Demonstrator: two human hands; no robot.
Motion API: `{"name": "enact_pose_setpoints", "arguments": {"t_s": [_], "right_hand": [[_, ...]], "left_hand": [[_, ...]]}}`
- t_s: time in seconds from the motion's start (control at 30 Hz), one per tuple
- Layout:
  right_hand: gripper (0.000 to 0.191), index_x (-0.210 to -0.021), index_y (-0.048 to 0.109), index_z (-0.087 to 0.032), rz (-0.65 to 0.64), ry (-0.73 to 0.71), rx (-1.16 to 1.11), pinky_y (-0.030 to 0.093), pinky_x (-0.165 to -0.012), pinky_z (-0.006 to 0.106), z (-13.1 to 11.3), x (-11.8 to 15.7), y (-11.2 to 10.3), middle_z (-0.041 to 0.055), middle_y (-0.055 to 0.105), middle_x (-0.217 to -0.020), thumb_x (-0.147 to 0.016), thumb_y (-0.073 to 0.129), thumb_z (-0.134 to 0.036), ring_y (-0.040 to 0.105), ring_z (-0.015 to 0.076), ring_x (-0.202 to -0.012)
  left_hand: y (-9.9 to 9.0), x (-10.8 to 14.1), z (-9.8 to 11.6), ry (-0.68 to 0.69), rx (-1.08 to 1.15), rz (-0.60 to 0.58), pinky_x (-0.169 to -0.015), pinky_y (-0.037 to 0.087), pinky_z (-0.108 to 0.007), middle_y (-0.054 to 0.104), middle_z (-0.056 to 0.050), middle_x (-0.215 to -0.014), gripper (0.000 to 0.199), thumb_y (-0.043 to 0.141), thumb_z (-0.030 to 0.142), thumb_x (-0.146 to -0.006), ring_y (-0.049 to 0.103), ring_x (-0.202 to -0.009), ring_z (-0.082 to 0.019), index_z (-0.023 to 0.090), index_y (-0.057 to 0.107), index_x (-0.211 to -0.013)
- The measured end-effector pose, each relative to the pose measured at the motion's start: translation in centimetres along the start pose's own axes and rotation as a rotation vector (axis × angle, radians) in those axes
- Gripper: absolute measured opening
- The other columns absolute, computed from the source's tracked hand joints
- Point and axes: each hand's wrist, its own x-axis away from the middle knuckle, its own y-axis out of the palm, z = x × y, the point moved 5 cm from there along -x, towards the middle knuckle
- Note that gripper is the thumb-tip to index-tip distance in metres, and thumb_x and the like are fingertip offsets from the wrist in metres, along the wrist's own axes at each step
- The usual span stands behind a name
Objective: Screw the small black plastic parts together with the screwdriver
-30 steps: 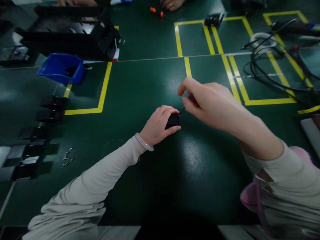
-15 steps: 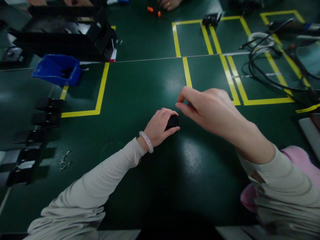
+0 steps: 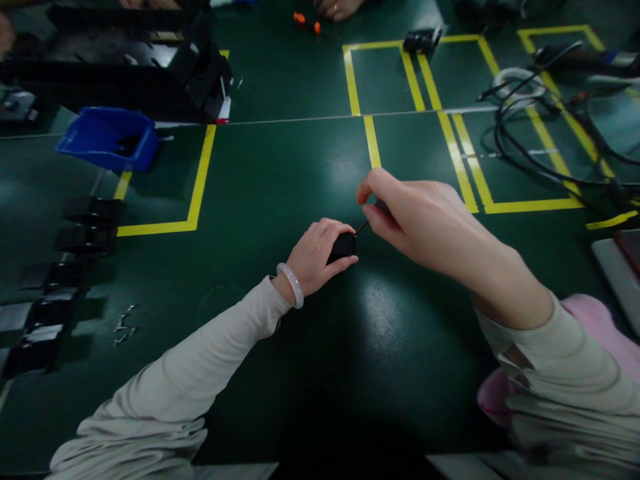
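Near the middle of the green table (image 3: 280,173), my left hand (image 3: 320,257) is wrapped round a small black block (image 3: 343,247). My right hand (image 3: 410,213), up and to the right of it, pinches the dark handle of a thin screwdriver (image 3: 363,227). The screwdriver's shaft slants down to the block's upper right corner. Most of the handle is hidden by my right fingers. Several small screws (image 3: 123,325) lie on the table at the left.
Black parts (image 3: 90,223) form a row at the left, below a blue bin (image 3: 110,139). A large black housing (image 3: 125,67) stands behind. Cables (image 3: 520,143) lie at the right. Another person's hand (image 3: 339,8) is at the top, near an orange screwdriver (image 3: 306,23).
My right hand has shifted slightly right, and more of the screwdriver's shaft and handle shows. My left hand still holds the black block. The whole view has moved a little.
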Motion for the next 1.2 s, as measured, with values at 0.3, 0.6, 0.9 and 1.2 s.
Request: {"name": "enact_pose_setpoints", "arguments": {"t_s": [0.3,0.6,0.9,1.2], "right_hand": [[0.027,-0.119,0.061,-0.018,0.009,0.021,-0.011,0.034,-0.062,0.028,0.3,-0.07,0.25,0.0042,0.069,-0.075,-0.102,0.042,-0.024,0.062,0.0183,-0.065],[0.027,-0.12,0.062,-0.018,0.018,0.045,-0.004,0.035,-0.063,0.028,0.67,-0.24,0.35,0.0038,0.069,-0.076,-0.102,0.043,-0.025,0.062,0.018,-0.066],[0.027,-0.119,0.062,-0.018,0.007,0.039,-0.022,0.036,-0.064,0.029,0.42,-0.2,0.36,0.0043,0.069,-0.075,-0.102,0.043,-0.027,0.062,0.0185,-0.066],[0.026,-0.11,0.062,-0.018,0.086,0.002,-0.046,0.033,-0.06,0.027,0.87,-0.29,0.73,0.0018,0.064,-0.07,-0.105,0.041,-0.033,0.058,0.0161,-0.061]], "left_hand": [[0.15,-0.04,-0.08,-0.015,-0.01,-0.003,-0.101,0.047,-0.048,0.061,-0.014,-0.126,0.046,0.056,0.053,-0.099,0.057,-0.114,-0.03,0.018,0.054,-0.129],[0.16,-0.03,-0.1,-0.004,-0.007,0.009,-0.101,0.047,-0.048,0.061,-0.015,-0.126,0.049,0.055,0.056,-0.099,0.056,-0.115,-0.03,0.016,0.055,-0.128],[0.12,-0.1,-0.06,0.018,-0.023,0.02,-0.1,0.047,-0.047,0.061,-0.015,-0.125,0.051,0.055,0.057,-0.099,0.057,-0.113,-0.03,0.015,0.055,-0.129],[0.12,-0.01,-0.03,0.027,-0.039,0.017,-0.1,0.047,-0.046,0.061,-0.015,-0.126,0.048,0.057,0.052,-0.1,0.056,-0.113,-0.029,0.013,0.056,-0.129]]}}
